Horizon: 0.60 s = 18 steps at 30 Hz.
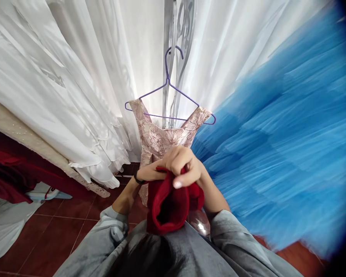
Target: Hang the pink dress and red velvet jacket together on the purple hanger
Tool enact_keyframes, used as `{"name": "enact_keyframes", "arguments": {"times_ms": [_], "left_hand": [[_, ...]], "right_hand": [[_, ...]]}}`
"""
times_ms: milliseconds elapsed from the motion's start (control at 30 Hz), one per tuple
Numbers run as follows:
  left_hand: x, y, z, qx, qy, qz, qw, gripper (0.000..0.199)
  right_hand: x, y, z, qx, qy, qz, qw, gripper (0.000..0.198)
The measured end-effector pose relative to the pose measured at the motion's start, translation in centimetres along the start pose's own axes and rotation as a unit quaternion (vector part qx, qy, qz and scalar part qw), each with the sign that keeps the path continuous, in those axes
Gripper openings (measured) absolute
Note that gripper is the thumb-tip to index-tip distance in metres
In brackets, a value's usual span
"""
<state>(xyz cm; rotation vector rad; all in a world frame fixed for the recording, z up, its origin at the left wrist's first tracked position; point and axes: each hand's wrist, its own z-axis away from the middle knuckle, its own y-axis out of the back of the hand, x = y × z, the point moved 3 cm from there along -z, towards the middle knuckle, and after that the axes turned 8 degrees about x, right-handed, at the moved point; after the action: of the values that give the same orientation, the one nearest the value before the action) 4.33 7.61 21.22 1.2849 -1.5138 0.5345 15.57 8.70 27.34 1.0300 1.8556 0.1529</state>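
Close in front of my body, both hands meet over a piece of red cloth [173, 223], soft and velvet-like, its lower end forming a round, dark opening. My right hand [186, 165] is closed on the cloth's upper edge, thumb pressed against it. My left hand [152, 171], with a dark band on the wrist, grips the same edge from the left; its fingertips are hidden behind the cloth and my right hand. Just beyond them hangs a pale pink dress [173, 140] with a floral pattern, its straps on a purple hanger [167, 77]. My hands cover its lower part.
White gowns [83, 77] hang at the left, above dark red garments [14, 173]. A large blue tulle skirt [282, 146] fills the right side. Behind the hanger stands a grey metal post [168, 23]. Red-brown tiles [54, 238] cover the floor.
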Motion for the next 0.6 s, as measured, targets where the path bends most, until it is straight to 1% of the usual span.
{"name": "enact_keyframes", "arguments": {"times_ms": [33, 67, 100, 133, 167, 200, 233, 267, 300, 333, 367, 400, 433, 500, 600], "left_hand": [[0.0, 0.2, 0.1, -0.001, -0.001, -0.018, 1.0, 0.046], [0.0, 0.6, 0.3, 0.021, 0.0, -0.05, 0.999, 0.044], [-0.1, 1.2, 0.4, 0.069, 0.003, -0.097, 0.993, 0.042], [0.0, 1.9, 0.5, 0.135, 0.008, -0.154, 0.979, 0.04], [0.1, 2.6, 0.6, 0.206, 0.012, -0.213, 0.955, 0.039], [0.3, 3.2, 0.8, 0.272, 0.014, -0.264, 0.925, 0.037], [0.7, 3.6, 0.9, 0.327, 0.013, -0.303, 0.895, 0.034], [1.1, 3.8, 0.9, 0.368, 0.008, -0.33, 0.87, 0.031], [1.6, 3.8, 0.8, 0.397, 0.001, -0.342, 0.852, 0.028], [2.1, 3.8, 0.7, 0.413, -0.006, -0.342, 0.844, 0.028], [2.6, 3.6, 0.3, 0.415, -0.012, -0.331, 0.848, 0.028], [3.1, 3.3, -0.1, 0.405, -0.02, -0.311, 0.859, 0.03], [3.6, 3.0, -0.7, 0.389, -0.032, -0.287, 0.875, 0.031], [4.4, 2.7, -2.2, 0.352, -0.06, -0.232, 0.905, 0.035], [4.6, 3.0, -4.6, 0.299, -0.105, -0.142, 0.938, 0.044]], "right_hand": [[-0.6, 1.0, 0.3, 0.083, -0.019, 0.044, 0.995, 0.058], [-1.1, 2.0, 0.7, 0.189, -0.041, 0.098, 0.976, 0.052], [-1.8, 2.7, 1.4, 0.309, -0.061, 0.159, 0.936, 0.046], [-2.4, 3.0, 2.2, 0.425, -0.081, 0.215, 0.876, 0.039], [-3.0, 2.8, 3.2, 0.514, -0.1, 0.258, 0.812, 0.034], [-3.5, 2.0, 4.0, 0.568, -0.123, 0.28, 0.764, 0.032], [-3.7, 0.9, 4.5, 0.584, -0.153, 0.276, 0.748, 0.033], [-3.6, -0.3, 4.8, 0.569, -0.188, 0.25, 0.76, 0.033], [-3.2, -1.5, 4.8, 0.532, -0.221, 0.212, 0.789, 0.032], [-2.7, -2.6, 4.5, 0.488, -0.245, 0.172, 0.82, 0.029], [-2.1, -3.3, 4.1, 0.448, -0.258, 0.138, 0.845, 0.028], [-1.4, -3.6, 3.6, 0.422, -0.258, 0.113, 0.861, 0.033], [-0.6, -3.5, 2.9, 0.411, -0.249, 0.097, 0.871, 0.04], [0.9, -2.4, 1.3, 0.425, -0.217, 0.075, 0.876, 0.049], [2.9, -0.3, -0.6, 0.476, -0.186, 0.035, 0.859, 0.058]]}}
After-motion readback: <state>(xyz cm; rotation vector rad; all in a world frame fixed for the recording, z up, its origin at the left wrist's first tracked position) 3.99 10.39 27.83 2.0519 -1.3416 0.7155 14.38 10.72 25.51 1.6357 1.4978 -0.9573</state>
